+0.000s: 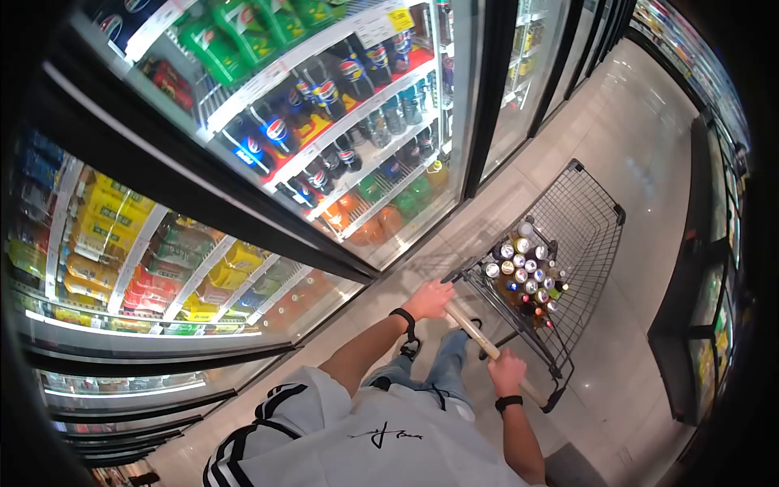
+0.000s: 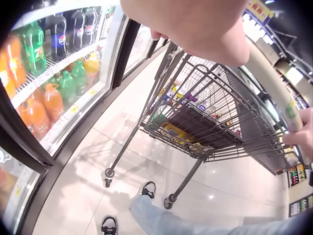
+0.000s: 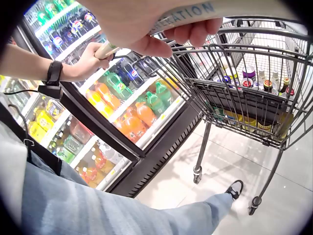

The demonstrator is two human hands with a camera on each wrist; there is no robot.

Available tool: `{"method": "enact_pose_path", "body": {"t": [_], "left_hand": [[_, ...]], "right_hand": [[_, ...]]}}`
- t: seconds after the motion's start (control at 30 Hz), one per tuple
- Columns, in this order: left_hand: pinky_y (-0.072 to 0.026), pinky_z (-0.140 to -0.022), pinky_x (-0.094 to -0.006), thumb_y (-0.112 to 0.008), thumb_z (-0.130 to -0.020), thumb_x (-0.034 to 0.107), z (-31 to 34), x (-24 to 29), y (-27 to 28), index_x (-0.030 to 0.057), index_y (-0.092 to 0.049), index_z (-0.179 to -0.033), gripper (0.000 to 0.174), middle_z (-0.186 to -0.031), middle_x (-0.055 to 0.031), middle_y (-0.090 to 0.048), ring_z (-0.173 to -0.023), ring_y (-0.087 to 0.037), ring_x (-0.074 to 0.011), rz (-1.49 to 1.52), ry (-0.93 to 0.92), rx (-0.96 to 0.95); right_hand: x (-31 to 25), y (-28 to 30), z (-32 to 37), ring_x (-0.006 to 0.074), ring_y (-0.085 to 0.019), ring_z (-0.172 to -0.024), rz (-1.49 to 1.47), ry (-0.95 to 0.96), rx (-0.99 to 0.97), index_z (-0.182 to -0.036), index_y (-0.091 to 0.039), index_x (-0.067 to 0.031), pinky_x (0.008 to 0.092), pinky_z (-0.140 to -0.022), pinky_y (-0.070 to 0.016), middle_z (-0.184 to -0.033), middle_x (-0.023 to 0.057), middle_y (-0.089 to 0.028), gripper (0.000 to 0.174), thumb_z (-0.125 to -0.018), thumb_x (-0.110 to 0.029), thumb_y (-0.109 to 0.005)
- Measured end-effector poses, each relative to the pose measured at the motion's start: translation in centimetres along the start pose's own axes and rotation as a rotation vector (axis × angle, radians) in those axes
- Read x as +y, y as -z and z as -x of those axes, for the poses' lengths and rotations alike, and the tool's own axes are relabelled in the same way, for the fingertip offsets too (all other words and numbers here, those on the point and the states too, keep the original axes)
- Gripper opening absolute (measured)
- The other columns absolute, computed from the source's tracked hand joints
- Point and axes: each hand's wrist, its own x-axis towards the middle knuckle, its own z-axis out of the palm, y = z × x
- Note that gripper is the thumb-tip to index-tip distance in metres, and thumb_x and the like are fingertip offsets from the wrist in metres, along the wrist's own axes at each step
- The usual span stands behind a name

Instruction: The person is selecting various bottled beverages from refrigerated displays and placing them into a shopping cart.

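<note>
A wire shopping cart (image 1: 596,235) stands in front of the person, with several capped bottles and cans (image 1: 527,272) grouped at its near end. Its pale handle bar (image 1: 475,331) runs across between both hands. The left hand (image 1: 430,299) grips the bar's left end. Nearer the right end, the right hand (image 1: 508,372) curls round the same bar. In the left wrist view the left hand (image 2: 195,29) lies over the bar, and the right hand (image 2: 302,137) holds it at the edge. Printed letters show on the bar beside the right hand (image 3: 142,24) in the right wrist view.
Glass-doored coolers line the left side, holding cola bottles (image 1: 324,93), green bottles (image 1: 215,49) and yellow packs (image 1: 109,215). Tiled floor (image 1: 641,105) runs ahead along the aisle. A low black display case (image 1: 686,325) stands to the right. The person's shoes (image 2: 109,224) are behind the cart.
</note>
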Motion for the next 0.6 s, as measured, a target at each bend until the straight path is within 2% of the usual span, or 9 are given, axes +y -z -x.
{"method": "enact_pose_path", "body": {"t": [0.13,0.17,0.2,0.23,0.33,0.4,0.43,0.53,0.6], "left_hand": [[-0.0535,-0.07,-0.0419,-0.069,-0.062,0.024,-4.5,-0.6,0.3,0.0097,-0.061,-0.09,0.033,-0.096,-0.0071,-0.059,-0.09,-0.059,-0.0322,-0.06,0.03,0.005],[-0.0534,-0.07,-0.0428,-0.069,-0.062,0.025,-5.8,-0.9,0.4,0.0096,-0.061,-0.091,0.034,-0.098,-0.0075,-0.059,-0.091,-0.059,-0.0331,-0.075,0.05,0.011],[-0.0533,-0.07,-0.0447,-0.07,-0.058,0.021,-6.9,-1.5,-0.4,0.0101,-0.058,-0.093,0.039,-0.097,-0.0059,-0.057,-0.092,-0.059,-0.0329,-0.051,0.032,0.06],[-0.0518,-0.071,-0.0457,-0.071,-0.059,0.02,-8.4,-1.6,-0.2,0.0097,-0.058,-0.091,0.036,-0.095,-0.0066,-0.056,-0.087,-0.058,-0.0331,-0.043,0.007,0.081],[-0.0494,-0.078,-0.0466,-0.071,-0.061,0.018,-12.7,-1.6,0.4,0.0089,-0.059,-0.089,0.031,-0.094,-0.007,-0.055,-0.091,-0.056,-0.033,-0.088,0.007,0.008],[-0.0475,-0.088,-0.0469,-0.07,-0.068,0.023,-15.5,-0.9,0.8,0.007,-0.063,-0.092,0.029,-0.102,-0.0087,-0.058,-0.106,-0.053,-0.036,-0.336,0.097,-0.24],[-0.0475,-0.088,-0.0469,-0.07,-0.068,0.023,-16.8,-0.7,0.7,0.007,-0.063,-0.092,0.029,-0.102,-0.0087,-0.058,-0.106,-0.053,-0.036,-0.339,0.095,-0.239],[-0.0375,-0.103,-0.0506,-0.067,-0.074,0.024,-19.9,-0.8,0.2,0.0066,-0.069,-0.093,0.026,-0.103,-0.0089,-0.06,-0.112,-0.05,-0.0377,-0.526,0.017,-0.173],[-0.0363,-0.104,-0.0525,-0.067,-0.073,0.024,-22.3,-0.7,0.0,0.0067,-0.07,-0.09,0.025,-0.102,-0.0094,-0.06,-0.113,-0.049,-0.0379,-0.573,0.013,-0.197]], "right_hand": [[2.2,0.0,-4.4,0.0366,-0.066,-0.067,-0.024,0.02,0.037,-0.074,-0.059,-0.0068,0.0497,-0.06,-0.0506,-0.073,0.0147,-0.066,0.024,-0.072,-0.026,-0.073],[2.7,0.0,-5.7,0.0356,-0.067,-0.067,-0.039,0.056,0.036,-0.075,-0.061,-0.0067,0.0477,-0.061,-0.0528,-0.075,0.0138,-0.067,0.021,-0.071,-0.024,-0.072],[3.3,0.2,-6.7,0.0345,-0.067,-0.068,-0.054,0.089,0.029,-0.077,-0.062,-0.0066,0.0456,-0.062,-0.0551,-0.076,0.0129,-0.067,0.019,-0.07,-0.022,-0.071],[3.7,0.8,-7.8,0.0345,-0.067,-0.068,-0.056,0.085,0.027,-0.077,-0.062,-0.0066,0.0456,-0.062,-0.0551,-0.076,0.0129,-0.067,0.019,-0.07,-0.022,-0.071],[4.9,2.1,-11.4,0.0361,-0.067,-0.071,-0.166,0.081,-0.01,-0.075,-0.062,-0.0048,0.0475,-0.064,-0.0535,-0.076,0.0161,-0.067,0.023,-0.072,-0.025,-0.072],[5.9,2.4,-13.7,0.0373,-0.067,-0.072,-0.256,0.066,-0.021,-0.077,-0.064,-0.0031,0.0463,-0.066,-0.0544,-0.077,0.0179,-0.068,0.023,-0.072,-0.024,-0.071],[6.6,2.6,-14.7,0.0373,-0.067,-0.072,-0.258,0.065,-0.018,-0.077,-0.064,-0.0031,0.0463,-0.066,-0.0544,-0.077,0.0179,-0.068,0.023,-0.072,-0.024,-0.071],[8.0,3.9,-17.8,0.0393,-0.066,-0.073,-0.394,0.077,-0.07,-0.077,-0.065,-0.0002,0.0479,-0.068,-0.0536,-0.077,0.0208,-0.068,0.029,-0.073,-0.029,-0.068],[9.2,4.8,-19.8,0.0396,-0.066,-0.073,-0.407,0.072,-0.084,-0.075,-0.065,-0.0003,0.0484,-0.068,-0.0531,-0.075,0.0217,-0.067,0.03,-0.074,-0.03,-0.068]]}}
